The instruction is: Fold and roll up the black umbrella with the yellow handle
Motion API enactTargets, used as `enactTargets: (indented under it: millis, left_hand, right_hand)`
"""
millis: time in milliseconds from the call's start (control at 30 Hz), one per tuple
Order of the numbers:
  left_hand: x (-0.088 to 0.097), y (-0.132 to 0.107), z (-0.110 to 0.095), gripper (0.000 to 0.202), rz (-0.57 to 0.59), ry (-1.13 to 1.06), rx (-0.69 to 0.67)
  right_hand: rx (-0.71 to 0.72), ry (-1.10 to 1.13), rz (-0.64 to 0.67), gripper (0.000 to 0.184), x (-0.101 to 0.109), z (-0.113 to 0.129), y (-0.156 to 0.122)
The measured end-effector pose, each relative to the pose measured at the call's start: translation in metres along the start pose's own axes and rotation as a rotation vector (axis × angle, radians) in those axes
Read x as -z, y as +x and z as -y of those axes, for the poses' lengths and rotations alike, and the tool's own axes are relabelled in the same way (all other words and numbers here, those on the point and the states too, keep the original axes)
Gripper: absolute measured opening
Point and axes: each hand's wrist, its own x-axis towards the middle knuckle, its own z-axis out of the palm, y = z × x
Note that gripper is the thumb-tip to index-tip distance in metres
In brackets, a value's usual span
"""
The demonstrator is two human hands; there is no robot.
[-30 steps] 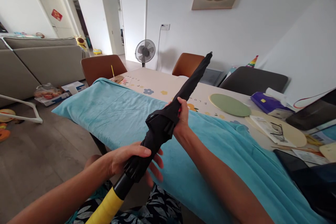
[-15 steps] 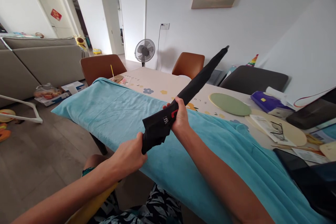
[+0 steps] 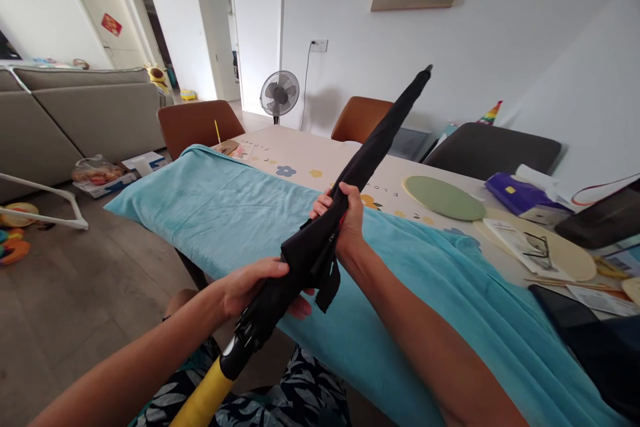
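A closed black umbrella [image 3: 373, 157] slants up and away to the right over the table, its tip pointing at the wall. Wrapped round the middle of its cloth is my right hand [image 3: 350, 217]. Lower down, my left hand [image 3: 245, 285] holds it loosely, thumb on top and fingertips showing on the far side. A black strap [image 3: 329, 287] dangles from the folds between my hands. Toward my lap, below my left hand, the umbrella's yellow handle [image 3: 203, 397] shows.
A light blue cloth [image 3: 225, 193] covers the near side of the table [image 3: 300, 141]. On the right lie a green oval mat [image 3: 445, 198], eyeglasses [image 3: 537, 245], a purple pack [image 3: 520, 193] and a dark flat device [image 3: 560, 313]. Chairs and a fan [image 3: 279, 93] stand behind.
My left hand has moved from the lower edge of the cloth to a looser hold round it. The umbrella has turned slightly, and its strap and yellow handle now show clearly.
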Motion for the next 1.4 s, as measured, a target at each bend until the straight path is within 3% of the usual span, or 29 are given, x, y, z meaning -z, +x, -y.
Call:
enactTargets:
  millis: [100, 167, 333, 467, 567, 667, 767, 833, 967, 1133, 1300, 1400]
  left_hand:
    - [0.005, 0.013, 0.012, 0.046, 0.098, -0.141, 0.079]
    - [-0.001, 0.013, 0.008, 0.035, 0.033, -0.076, 0.004]
    - [-0.021, 0.0, -0.018, 0.027, -0.395, 0.568, -0.14]
    - [-0.02, 0.003, -0.016, 0.024, -0.762, 1.133, -0.156]
    - [-0.022, 0.006, -0.01, 0.024, -0.834, 1.308, -0.09]
    - [-0.028, 0.004, -0.014, 0.039, -0.744, 1.225, -0.048]
    - [-0.033, -0.003, -0.025, 0.055, -0.526, 0.932, -0.057]
    - [-0.034, -0.007, -0.03, 0.055, -0.42, 0.722, -0.074]
    - [-0.031, -0.005, -0.033, 0.052, -0.357, 0.388, -0.099]
    - [-0.018, 0.01, -0.026, 0.043, -0.247, 0.189, -0.118]
    - [-0.005, 0.03, -0.009, 0.052, 0.116, -0.147, -0.086]
    - [-0.003, 0.033, -0.002, 0.048, 0.181, -0.249, -0.008]
  right_hand:
    - [0.023, -0.011, 0.024, 0.024, -0.001, 0.003, -0.003]
    - [0.04, -0.051, 0.0, 0.026, -0.001, 0.004, -0.004]
    - [0.1, -0.13, -0.219, 0.035, -0.003, -0.003, -0.002]
    - [0.062, -0.111, -0.273, 0.035, -0.003, -0.012, -0.001]
    - [0.068, -0.072, -0.278, 0.032, 0.0, -0.014, 0.0]
    - [0.066, -0.059, -0.267, 0.031, 0.002, -0.011, 0.001]
    - [0.019, -0.072, -0.186, 0.033, -0.001, -0.008, -0.001]
    - [-0.005, -0.082, -0.161, 0.035, -0.003, -0.009, -0.004]
    - [-0.002, -0.086, -0.184, 0.035, -0.006, -0.011, -0.006]
    - [-0.021, -0.058, -0.11, 0.035, -0.004, -0.01, -0.005]
    - [-0.047, -0.01, -0.054, 0.035, -0.002, -0.009, -0.005]
    - [-0.057, -0.002, -0.03, 0.034, 0.0, -0.009, -0.004]
